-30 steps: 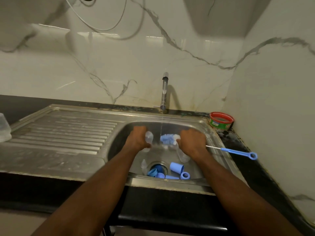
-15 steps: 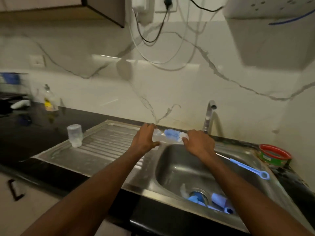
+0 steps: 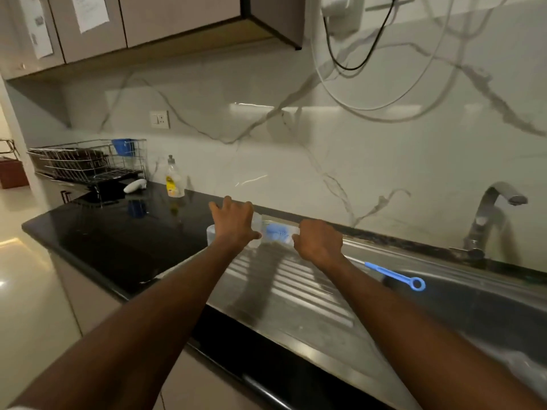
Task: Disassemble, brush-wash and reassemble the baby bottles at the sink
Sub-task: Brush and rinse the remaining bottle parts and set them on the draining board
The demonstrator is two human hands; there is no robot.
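My left hand (image 3: 233,223) grips a clear baby bottle (image 3: 258,229) lying sideways above the ribbed steel drainboard (image 3: 296,288). The blue bristle head (image 3: 278,233) of the bottle brush sits at the bottle's mouth, between my hands. My right hand (image 3: 319,239) grips the brush's wire shaft, and its blue handle (image 3: 396,276) with a ring end sticks out to the right. Just behind my left hand, a second clear bottle (image 3: 210,236) stands upside down on the drainboard's left end, partly hidden by my wrist.
The sink bowl (image 3: 473,309) lies at right below the steel tap (image 3: 491,214). A dish soap bottle (image 3: 174,182) and a wire dish rack (image 3: 88,164) stand on the black counter (image 3: 118,241) at left. Cables hang on the marble wall.
Both hands have carried the bottle and brush left, from over the sink bowl to above the drainboard. My view has swung left, so the blue parts in the bowl are out of view.
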